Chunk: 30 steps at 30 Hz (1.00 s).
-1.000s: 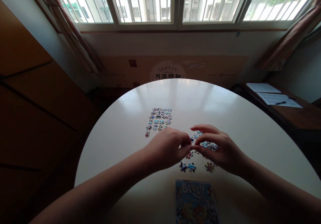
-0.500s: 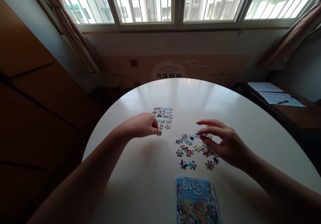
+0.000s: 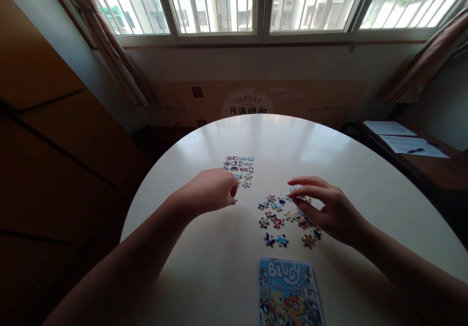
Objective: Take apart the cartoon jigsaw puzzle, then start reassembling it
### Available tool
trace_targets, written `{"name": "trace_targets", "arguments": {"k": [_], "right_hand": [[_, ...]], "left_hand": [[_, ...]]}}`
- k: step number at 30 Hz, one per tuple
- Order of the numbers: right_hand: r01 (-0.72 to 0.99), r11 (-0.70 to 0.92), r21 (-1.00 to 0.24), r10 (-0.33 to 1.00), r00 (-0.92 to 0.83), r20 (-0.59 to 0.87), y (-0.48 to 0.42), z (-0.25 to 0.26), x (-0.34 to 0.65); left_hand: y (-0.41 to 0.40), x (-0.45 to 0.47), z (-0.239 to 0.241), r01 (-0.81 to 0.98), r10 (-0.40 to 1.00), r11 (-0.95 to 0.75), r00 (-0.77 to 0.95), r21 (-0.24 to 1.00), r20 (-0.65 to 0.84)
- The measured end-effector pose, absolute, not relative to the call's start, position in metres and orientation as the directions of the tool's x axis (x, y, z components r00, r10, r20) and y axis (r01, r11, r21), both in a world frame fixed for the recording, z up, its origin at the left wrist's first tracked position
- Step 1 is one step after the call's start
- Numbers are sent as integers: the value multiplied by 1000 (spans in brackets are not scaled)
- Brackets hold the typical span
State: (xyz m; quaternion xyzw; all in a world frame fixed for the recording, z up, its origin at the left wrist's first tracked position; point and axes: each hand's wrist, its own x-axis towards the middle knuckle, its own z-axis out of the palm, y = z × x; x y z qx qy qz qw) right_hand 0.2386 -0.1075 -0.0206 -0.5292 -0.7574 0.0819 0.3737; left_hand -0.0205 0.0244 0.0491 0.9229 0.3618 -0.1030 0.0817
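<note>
My left hand (image 3: 214, 192) is closed in a pinch beside the near end of the rows of jigsaw pieces (image 3: 239, 163). Only a small edge of the puzzle piece (image 3: 236, 200) shows at its fingertips; my fingers cover the rest. To the right lies a loose scatter of jigsaw pieces (image 3: 277, 221), in blue, red and yellow. Over the far right part of that scatter my right hand (image 3: 321, 204) hovers, fingers apart and nothing visible between them. It hides some of the pieces below.
A blue picture booklet (image 3: 288, 289) reading "Bluey" lies at the near edge of the view on the round white table (image 3: 204, 272). On a brown side table (image 3: 444, 170) at right are paper sheets (image 3: 413, 145) and a dark pen (image 3: 416, 150). Barred windows stand behind.
My left hand has shifted slightly nearer and turned, so the pinched puzzle piece is now mostly hidden. My right hand stays about where it was. The view has moved a little.
</note>
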Motion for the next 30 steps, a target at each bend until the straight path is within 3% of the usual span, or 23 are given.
{"name": "trace_targets", "arguments": {"k": [8, 23, 30], "right_hand": [[739, 429, -520, 866, -171, 470, -108, -20, 238], [724, 441, -530, 866, -189, 463, -108, -20, 237], [714, 505, -485, 791, -158, 591, -109, -16, 241]], "left_hand": [[29, -20, 37, 563, 530, -823, 807, 73, -259], [46, -29, 37, 602, 567, -793, 785, 92, -248], [40, -38, 62, 687, 686, -726, 727, 27, -42]]}}
